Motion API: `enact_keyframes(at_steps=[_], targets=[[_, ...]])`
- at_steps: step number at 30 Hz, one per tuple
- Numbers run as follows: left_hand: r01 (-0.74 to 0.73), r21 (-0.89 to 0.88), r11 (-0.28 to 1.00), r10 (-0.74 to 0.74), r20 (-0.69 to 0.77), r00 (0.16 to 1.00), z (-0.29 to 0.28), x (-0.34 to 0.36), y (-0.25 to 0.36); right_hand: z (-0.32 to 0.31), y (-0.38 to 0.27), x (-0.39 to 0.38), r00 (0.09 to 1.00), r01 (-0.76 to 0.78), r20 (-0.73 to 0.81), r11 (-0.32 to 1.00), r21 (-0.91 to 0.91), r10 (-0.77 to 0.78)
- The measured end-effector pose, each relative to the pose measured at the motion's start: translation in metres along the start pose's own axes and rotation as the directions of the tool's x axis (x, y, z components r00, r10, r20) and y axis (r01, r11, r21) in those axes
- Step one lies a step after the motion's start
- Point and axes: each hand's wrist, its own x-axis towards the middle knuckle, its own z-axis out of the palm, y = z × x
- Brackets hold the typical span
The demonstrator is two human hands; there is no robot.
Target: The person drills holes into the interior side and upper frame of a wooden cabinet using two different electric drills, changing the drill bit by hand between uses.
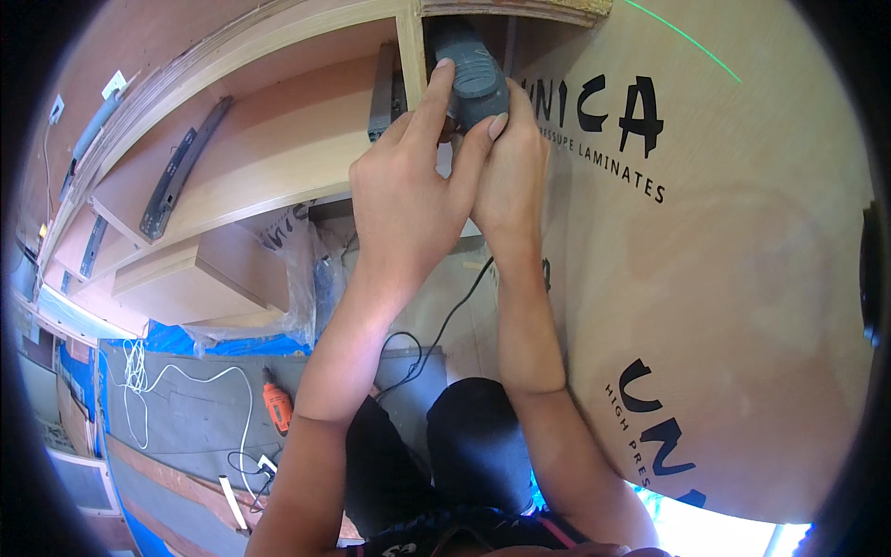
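A dark grey-green power tool with a ribbed, rounded body (475,76) is inside the upper cabinet opening, beside a narrow wooden upright (411,56). My left hand (408,190) is closed around its near left side, index finger reaching up along the body. From the right, my right hand (510,186) wraps the same tool, its thumb near the tool's lower end. The tool's working end is hidden in the opening. A black cord (461,299) hangs below my hands toward the floor; where it joins is hidden.
Film-printed panel (724,288) stands close on the right, with a green laser line (691,42) across its top. Cabinet compartments with metal drawer slides (181,176) extend left. An orange drill (277,405) and a tangled white cord (137,369) lie on the floor covering.
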Motion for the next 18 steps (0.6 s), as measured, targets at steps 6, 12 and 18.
enact_keyframes(at_steps=[6, 12, 18], targets=[[-0.041, -0.024, 0.999, 0.04, -0.023, 0.999, 0.0054, -0.0017, -0.0051, -0.0004, 0.0012, -0.0026, 0.997, 0.055, -0.058, 0.998, 0.02, -0.054], [-0.052, -0.006, 0.999, 0.052, -0.004, 0.999, 0.0053, -0.0049, -0.0062, 0.0004, 0.004, -0.0059, 0.994, 0.074, -0.078, 0.997, 0.027, -0.072], [-0.003, 0.016, 1.0, 0.002, 0.035, 0.999, 0.0011, -0.0052, -0.0007, -0.0011, 0.0017, -0.0067, 0.996, 0.07, -0.063, 0.997, 0.024, -0.068]])
